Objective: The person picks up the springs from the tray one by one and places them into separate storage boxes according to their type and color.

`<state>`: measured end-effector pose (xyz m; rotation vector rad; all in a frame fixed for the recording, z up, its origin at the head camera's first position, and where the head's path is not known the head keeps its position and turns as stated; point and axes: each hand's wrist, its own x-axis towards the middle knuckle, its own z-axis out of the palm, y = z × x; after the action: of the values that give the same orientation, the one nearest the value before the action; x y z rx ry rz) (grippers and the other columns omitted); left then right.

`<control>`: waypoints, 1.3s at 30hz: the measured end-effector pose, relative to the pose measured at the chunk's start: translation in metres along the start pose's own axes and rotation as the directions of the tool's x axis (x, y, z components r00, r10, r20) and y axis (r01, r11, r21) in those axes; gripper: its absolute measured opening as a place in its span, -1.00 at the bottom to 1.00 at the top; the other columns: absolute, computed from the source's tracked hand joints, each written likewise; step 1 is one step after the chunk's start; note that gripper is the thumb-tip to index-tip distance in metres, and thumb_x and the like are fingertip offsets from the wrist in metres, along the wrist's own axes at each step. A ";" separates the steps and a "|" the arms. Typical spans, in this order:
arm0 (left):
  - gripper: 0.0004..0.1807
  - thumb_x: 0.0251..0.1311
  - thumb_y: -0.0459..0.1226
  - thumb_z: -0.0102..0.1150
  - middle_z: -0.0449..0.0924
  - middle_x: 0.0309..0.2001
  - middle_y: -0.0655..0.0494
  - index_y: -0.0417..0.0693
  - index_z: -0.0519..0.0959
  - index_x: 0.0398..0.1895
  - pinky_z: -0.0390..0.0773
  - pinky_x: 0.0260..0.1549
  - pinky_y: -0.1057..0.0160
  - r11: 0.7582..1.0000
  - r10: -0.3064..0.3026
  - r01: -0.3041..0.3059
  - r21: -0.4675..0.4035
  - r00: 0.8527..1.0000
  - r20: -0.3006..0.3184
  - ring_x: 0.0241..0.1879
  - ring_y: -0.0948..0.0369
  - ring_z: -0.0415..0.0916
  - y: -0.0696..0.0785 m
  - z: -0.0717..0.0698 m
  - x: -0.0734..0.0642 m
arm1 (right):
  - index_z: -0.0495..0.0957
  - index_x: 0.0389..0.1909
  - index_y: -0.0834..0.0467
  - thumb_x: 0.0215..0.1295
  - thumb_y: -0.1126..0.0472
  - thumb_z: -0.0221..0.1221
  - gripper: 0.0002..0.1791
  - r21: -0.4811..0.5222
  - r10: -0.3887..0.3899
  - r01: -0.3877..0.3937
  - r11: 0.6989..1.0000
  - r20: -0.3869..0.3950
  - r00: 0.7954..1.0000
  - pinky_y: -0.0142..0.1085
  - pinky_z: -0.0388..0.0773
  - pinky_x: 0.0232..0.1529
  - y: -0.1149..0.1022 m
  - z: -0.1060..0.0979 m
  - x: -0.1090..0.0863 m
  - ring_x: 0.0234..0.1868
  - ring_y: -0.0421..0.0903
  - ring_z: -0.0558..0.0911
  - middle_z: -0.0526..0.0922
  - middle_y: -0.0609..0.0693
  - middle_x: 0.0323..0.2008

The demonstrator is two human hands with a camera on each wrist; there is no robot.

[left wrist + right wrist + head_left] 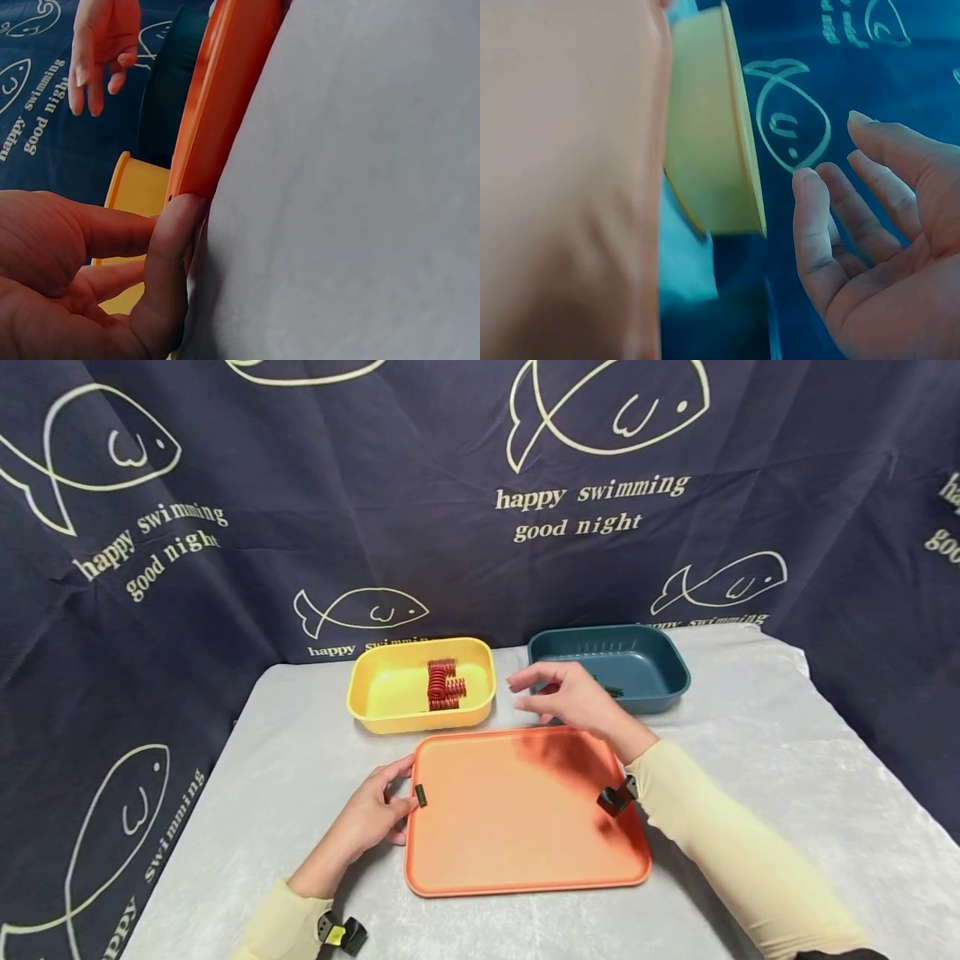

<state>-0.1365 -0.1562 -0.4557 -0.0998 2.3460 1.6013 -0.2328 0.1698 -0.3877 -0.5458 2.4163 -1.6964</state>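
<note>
My left hand (372, 807) is at the left edge of the orange tray (525, 827), with thumb and fingers pinching its rim in the left wrist view. Just inside that rim, by the thumb, lies a small dark coil spring (421, 795). My right hand (573, 697) hovers above the tray's far edge, between the two bins, its fingers loosely bent and apart. Nothing shows between those fingers in the right wrist view. Red coil springs (442, 683) lie in the yellow bin (382, 724), and dark green springs (614, 692) lie in the teal bin (660, 702), partly behind the right hand.
Both bins stand behind the tray, near a dark blue curtain (450, 552) printed with fish and lettering. Under everything is a table with a pale grey cloth (787, 752). Each wrist wears a small black camera (617, 797).
</note>
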 end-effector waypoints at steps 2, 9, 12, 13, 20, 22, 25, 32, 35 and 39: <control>-0.25 0.26 -0.57 0.25 0.32 0.27 -0.07 0.00 0.38 0.52 0.74 -0.67 0.07 1.000 0.004 -0.004 -0.005 1.000 0.002 -0.43 0.11 0.44 0.001 0.000 0.000 | 0.74 0.01 0.18 0.21 0.30 0.46 -0.67 0.009 -0.022 0.022 1.000 0.016 1.000 -0.23 0.75 -0.27 -0.001 0.011 0.000 -0.26 0.04 0.68 0.75 0.14 -0.02; -0.24 0.26 -0.58 0.25 0.33 0.29 -0.10 -0.03 0.36 0.53 0.75 -0.66 0.07 1.000 0.013 -0.013 -0.011 1.000 0.011 -0.42 0.10 0.42 0.001 -0.002 -0.001 | 0.73 0.04 0.23 0.19 0.34 0.45 -0.63 0.049 -0.027 0.023 0.999 0.087 0.996 -0.19 0.74 -0.29 0.002 0.047 0.002 -0.24 0.20 0.72 0.77 0.04 -0.10; -0.23 0.27 -0.58 0.25 0.33 0.29 -0.10 0.00 0.36 0.54 0.75 -0.64 0.07 1.000 0.007 -0.007 -0.019 1.000 0.015 -0.40 0.11 0.43 0.000 -0.003 -0.001 | 0.72 0.03 0.23 0.20 0.38 0.43 -0.65 0.069 -0.023 0.014 0.998 0.129 0.991 0.07 0.76 -0.29 0.002 0.063 0.003 -0.24 0.26 0.72 0.76 0.12 -0.06; -0.23 0.27 -0.58 0.25 0.32 0.30 -0.10 0.01 0.36 0.54 0.75 -0.63 0.08 1.000 0.006 -0.006 -0.022 1.000 0.017 -0.39 0.11 0.44 -0.001 -0.003 -0.001 | 0.72 0.04 0.24 0.20 0.39 0.42 -0.64 0.080 -0.017 0.006 0.997 0.143 0.990 0.15 0.75 -0.29 0.002 0.069 0.002 -0.25 0.28 0.72 0.75 0.17 -0.04; -0.23 0.28 -0.58 0.24 0.31 0.28 -0.10 0.02 0.36 0.54 0.76 -0.61 0.08 1.000 -0.009 0.010 -0.022 1.000 0.021 -0.37 0.10 0.45 0.001 -0.003 -0.001 | 0.68 0.06 0.33 0.22 0.39 0.42 -0.63 0.102 0.042 -0.069 0.992 0.242 0.969 0.06 0.78 -0.39 0.002 0.101 0.001 -0.33 0.31 0.72 0.70 0.27 0.02; -0.23 0.28 -0.58 0.23 0.30 0.28 -0.10 0.02 0.36 0.54 0.76 -0.61 0.08 1.000 -0.013 0.013 -0.020 1.000 0.023 -0.38 0.09 0.45 0.002 -0.003 -0.002 | 0.69 0.05 0.32 0.21 0.39 0.43 -0.63 0.107 0.059 -0.089 0.990 0.262 0.963 0.01 0.79 -0.40 0.002 0.109 0.001 -0.35 0.26 0.73 0.71 0.23 0.01; -0.23 0.29 -0.57 0.23 0.29 0.30 -0.11 0.02 0.34 0.55 0.76 -0.60 0.08 1.000 -0.014 0.014 -0.022 0.999 0.032 -0.39 0.10 0.47 0.002 -0.004 -0.002 | 0.71 0.02 0.29 0.19 0.38 0.45 -0.65 0.108 0.072 -0.106 0.988 0.280 0.957 -0.09 0.80 -0.42 0.004 0.120 0.001 -0.40 0.14 0.72 0.74 0.17 -0.03; -0.22 0.32 -0.59 0.17 0.22 0.35 -0.14 -0.03 0.27 0.59 0.78 -0.57 0.08 0.999 -0.001 0.005 -0.044 0.997 0.077 -0.37 0.11 0.54 0.000 -0.007 -0.002 | 0.76 -0.06 0.23 0.12 0.41 0.48 -0.67 0.079 0.048 -0.074 0.994 0.295 0.954 -0.32 0.65 -0.60 0.009 0.145 0.000 -0.50 -0.15 0.61 0.77 0.09 -0.14; -0.20 0.32 -0.61 0.16 0.19 0.38 -0.16 -0.06 0.24 0.60 0.78 -0.56 0.08 0.999 0.008 -0.003 -0.053 0.995 0.096 -0.31 0.11 0.55 0.000 -0.008 -0.003 | 0.77 -0.07 0.20 0.11 0.42 0.49 -0.67 0.056 0.049 -0.068 0.996 0.281 0.959 -0.38 0.56 -0.65 0.011 0.151 -0.001 -0.60 -0.15 0.53 0.77 0.05 -0.18; -0.19 0.30 -0.63 0.14 0.18 0.38 -0.17 -0.09 0.22 0.60 0.79 -0.53 0.08 0.998 0.012 -0.004 -0.069 0.994 0.113 -0.26 0.12 0.57 -0.001 -0.009 -0.003 | 0.77 -0.10 0.21 0.08 0.47 0.48 -0.67 0.054 0.054 -0.071 0.996 0.272 0.961 -0.42 0.52 -0.66 0.011 0.157 -0.002 -0.66 -0.15 0.50 0.76 0.02 -0.20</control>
<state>-0.1359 -0.1651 -0.4524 -0.0134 2.2097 1.6471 -0.1834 0.0354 -0.4534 -0.6382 2.1589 -1.5535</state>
